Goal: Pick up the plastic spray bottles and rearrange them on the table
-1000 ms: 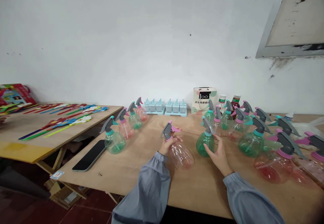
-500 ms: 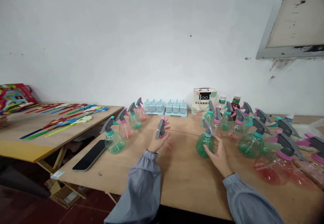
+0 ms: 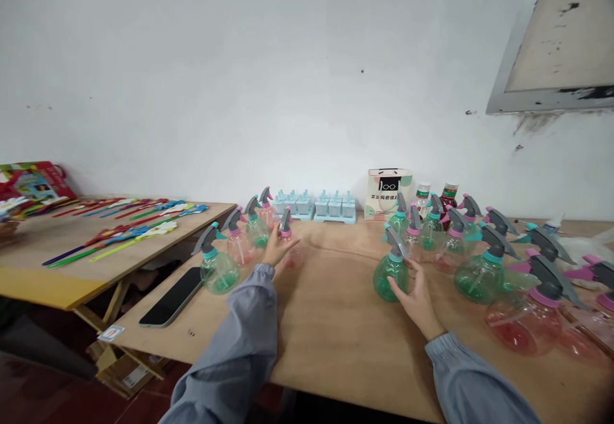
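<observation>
Spray bottles (image 3: 480, 278): clear tinted plastic, smooth and glossy, under opaque grey trigger heads (image 3: 497, 240). Tabletop (image 3: 336, 321): smooth brown wood, low sheen; phone (image 3: 171, 298) shows dark glossy glass. Sleeves (image 3: 240, 341) look like matt, wrinkled cloth; wall (image 3: 215, 91) reads matt.

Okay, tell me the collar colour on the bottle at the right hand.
Turquoise collar, clearest in the head view.

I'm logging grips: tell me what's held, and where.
The left hand holds a pink spray bottle at its neck. The right hand touches a green spray bottle at its side; whether it grips cannot be told.
</observation>
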`<state>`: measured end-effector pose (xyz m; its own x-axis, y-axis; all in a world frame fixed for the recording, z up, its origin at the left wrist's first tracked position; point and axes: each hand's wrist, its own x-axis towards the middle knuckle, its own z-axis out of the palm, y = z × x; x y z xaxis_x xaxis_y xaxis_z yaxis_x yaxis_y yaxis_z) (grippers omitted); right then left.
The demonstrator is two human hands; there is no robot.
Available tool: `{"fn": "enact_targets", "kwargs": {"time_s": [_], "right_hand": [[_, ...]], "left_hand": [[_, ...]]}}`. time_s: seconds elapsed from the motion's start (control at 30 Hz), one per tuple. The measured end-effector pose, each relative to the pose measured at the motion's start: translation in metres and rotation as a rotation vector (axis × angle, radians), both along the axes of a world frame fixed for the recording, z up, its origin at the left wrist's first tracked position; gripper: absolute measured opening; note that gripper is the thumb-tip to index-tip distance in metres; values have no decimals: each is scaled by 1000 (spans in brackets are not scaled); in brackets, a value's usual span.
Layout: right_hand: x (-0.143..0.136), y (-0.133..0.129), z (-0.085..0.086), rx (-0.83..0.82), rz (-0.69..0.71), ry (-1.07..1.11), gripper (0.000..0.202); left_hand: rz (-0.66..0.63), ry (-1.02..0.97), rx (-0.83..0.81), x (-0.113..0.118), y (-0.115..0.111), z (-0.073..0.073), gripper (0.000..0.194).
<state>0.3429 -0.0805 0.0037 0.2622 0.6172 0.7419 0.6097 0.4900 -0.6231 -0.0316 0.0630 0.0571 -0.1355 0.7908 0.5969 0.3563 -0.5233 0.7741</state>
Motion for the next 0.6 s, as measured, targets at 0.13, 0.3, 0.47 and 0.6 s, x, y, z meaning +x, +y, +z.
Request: {"fn": "enact_targets", "kwargs": {"time_s": [0.13, 0.3, 0.47, 0.6], "right_hand": [[-1, 0, 1, 3, -11, -6, 58], [-1, -1, 1, -18, -6, 11, 58], [-2, -2, 2, -9, -25, -1, 56], [-3, -4, 2, -20, -25, -16, 54]], "left_hand": [[201, 141, 28, -7, -6, -34, 83], [335, 221, -70, -16, -1, -50, 70], [456, 266, -153, -11, 30, -28, 63], [474, 299, -179, -2, 55, -9, 59]]}}
